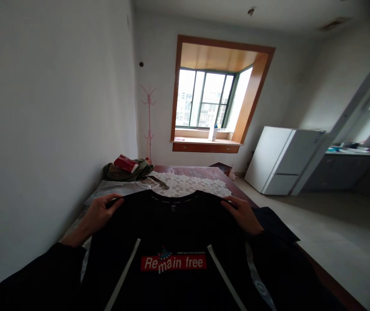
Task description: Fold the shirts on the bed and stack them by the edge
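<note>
A black T-shirt (172, 242) of soft, matte knit lies spread flat on a dark wooden surface (204, 172), its collar end pointing toward the window. The round neckline carries a ribbed band with pale dashed stitching and a small label at its centre. Across the chest runs a red rectangular patch with white lettering reading "Remain free", topped by a tiny graphic too small to make out. Two thin pale stripes slant outward down the front from just above the patch, and a wider light band with a circular mark curves along the right side.

The left hand (99, 211) pinches the shirt's left shoulder seam, fingers curled closed over the edge of the fabric. The right hand (243, 214) grips the right shoulder the same way, thumb on top and fingers tucked under the cloth. Both forearms are in dark sleeves, hard to tell from the shirt itself in the dim light.

Just beyond the collar lies a white lace cloth (188, 185) with an openwork pattern, and a light grey garment (116, 188) sits beside it. Farther back is a crumpled olive heap of clothes (123, 172) with a red packet (125, 163) on top. The shirt's lower hem is cut off by the frame's bottom edge.
</note>
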`<state>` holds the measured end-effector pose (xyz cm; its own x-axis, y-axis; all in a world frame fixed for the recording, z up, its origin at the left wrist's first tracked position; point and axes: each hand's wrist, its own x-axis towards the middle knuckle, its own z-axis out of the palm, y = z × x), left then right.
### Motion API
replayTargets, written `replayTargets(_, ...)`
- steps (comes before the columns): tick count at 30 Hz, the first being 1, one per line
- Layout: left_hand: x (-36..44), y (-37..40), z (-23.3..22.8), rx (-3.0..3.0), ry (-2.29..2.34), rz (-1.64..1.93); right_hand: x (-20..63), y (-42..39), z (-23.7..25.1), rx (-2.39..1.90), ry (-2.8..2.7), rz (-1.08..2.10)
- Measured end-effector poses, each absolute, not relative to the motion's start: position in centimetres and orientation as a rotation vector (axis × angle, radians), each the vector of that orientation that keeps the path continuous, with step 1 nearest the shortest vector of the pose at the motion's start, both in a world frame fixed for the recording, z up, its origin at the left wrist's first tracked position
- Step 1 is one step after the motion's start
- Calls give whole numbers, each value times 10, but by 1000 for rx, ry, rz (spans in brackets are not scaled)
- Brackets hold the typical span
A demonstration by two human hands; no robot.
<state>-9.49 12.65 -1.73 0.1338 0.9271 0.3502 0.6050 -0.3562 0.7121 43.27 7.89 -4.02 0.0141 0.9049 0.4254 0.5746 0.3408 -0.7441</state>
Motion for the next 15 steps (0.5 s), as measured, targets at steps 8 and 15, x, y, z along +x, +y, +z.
replayTargets(8, -64, 205, -5, 2219, 1502, 922, 463, 127, -28, -1518, -1811, 219)
replayTargets(15, -29, 258, -68, 2322, 1705, 637, 443, 180, -97, -1889, -1924, 134)
